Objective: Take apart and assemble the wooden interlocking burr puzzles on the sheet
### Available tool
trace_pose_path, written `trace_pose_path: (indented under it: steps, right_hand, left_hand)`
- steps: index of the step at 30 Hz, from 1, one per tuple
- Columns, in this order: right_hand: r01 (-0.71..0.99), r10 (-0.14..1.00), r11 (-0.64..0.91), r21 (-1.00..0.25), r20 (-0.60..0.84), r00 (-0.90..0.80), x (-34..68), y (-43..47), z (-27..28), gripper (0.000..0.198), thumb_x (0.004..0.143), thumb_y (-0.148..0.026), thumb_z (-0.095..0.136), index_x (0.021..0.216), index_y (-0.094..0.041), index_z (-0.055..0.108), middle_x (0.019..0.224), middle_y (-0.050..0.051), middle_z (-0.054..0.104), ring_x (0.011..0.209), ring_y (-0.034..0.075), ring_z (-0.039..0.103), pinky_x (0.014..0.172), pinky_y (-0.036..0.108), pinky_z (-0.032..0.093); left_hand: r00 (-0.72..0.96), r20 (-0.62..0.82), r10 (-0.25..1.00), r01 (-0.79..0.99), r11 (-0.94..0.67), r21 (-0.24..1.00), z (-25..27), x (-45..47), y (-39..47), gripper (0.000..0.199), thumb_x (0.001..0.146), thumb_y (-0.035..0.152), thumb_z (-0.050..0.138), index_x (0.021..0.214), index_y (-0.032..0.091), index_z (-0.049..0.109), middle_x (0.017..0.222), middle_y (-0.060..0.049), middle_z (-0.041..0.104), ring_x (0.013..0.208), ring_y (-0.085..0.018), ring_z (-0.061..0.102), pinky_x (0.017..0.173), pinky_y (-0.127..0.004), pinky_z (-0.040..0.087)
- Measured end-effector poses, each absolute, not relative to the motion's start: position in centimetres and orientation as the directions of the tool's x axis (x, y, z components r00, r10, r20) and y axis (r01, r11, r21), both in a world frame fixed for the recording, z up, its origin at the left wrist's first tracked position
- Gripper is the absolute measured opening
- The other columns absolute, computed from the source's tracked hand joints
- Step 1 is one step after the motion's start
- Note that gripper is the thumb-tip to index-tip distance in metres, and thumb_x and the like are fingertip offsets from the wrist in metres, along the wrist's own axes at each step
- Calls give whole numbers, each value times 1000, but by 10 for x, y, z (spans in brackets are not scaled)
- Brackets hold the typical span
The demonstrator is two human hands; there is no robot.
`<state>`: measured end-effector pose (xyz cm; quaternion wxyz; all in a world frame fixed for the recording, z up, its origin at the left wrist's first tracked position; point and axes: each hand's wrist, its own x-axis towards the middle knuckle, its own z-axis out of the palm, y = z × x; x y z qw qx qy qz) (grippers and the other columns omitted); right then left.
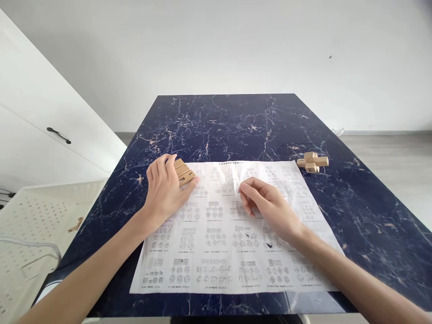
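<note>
At the upper left corner of the printed sheet, my left hand [164,182] is closed round light wooden puzzle pieces [184,172]. They lie side by side, one marked "2", with its thumb along the near side and its fingers at the far left. My right hand [261,198] is over the middle of the paper sheet [222,252], fingers curled and thumb against the index finger. Nothing shows in its grip. Small line drawings of puzzle parts in rows cover the creased sheet.
An assembled wooden puzzle [312,162] with crossing bars sits by the sheet's upper right corner. The dark blue marbled table [216,126] reaches towards a white wall. At left are a cream perforated basket [67,193], holding a small wooden piece [76,225], and a white cabinet [43,103].
</note>
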<state>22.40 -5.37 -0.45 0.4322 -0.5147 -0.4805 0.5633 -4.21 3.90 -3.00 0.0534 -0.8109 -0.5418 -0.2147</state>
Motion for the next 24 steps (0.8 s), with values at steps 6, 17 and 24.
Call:
trace_pose_path:
  steps: [6,17,24]
  right_hand:
    - [14,982,-165,-986,-166,-95,224,-53,-4,40,105,-57,62,82,-23,58,71,-3,58,57,12,49,57,32,38]
    - [47,983,-151,-987,-155,-97,221,-52,-6,42,104,-58,62,80,-24,56,68,-3,58,57,13,51,60,32,40]
    - [73,980,-146,-987,-155,-125,220,-52,-4,42,105,-58,61,81,-24,55,68,-4,57,58,13,51,60,32,40]
  left_hand:
    - [254,353,900,925,-333,182,-27,-42,44,75,96,59,67,146,9,44,142,-28,59,132,-48,54,115,-68,42]
    - [573,216,791,705,-610,363,-21,-26,21,89,88,76,72,150,19,41,143,-18,58,133,-40,56,109,-58,53]
    - [589,236,773,685,-633,360,-20,-21,13,52,98,61,67,124,18,57,119,-12,65,98,-28,70,75,-42,61]
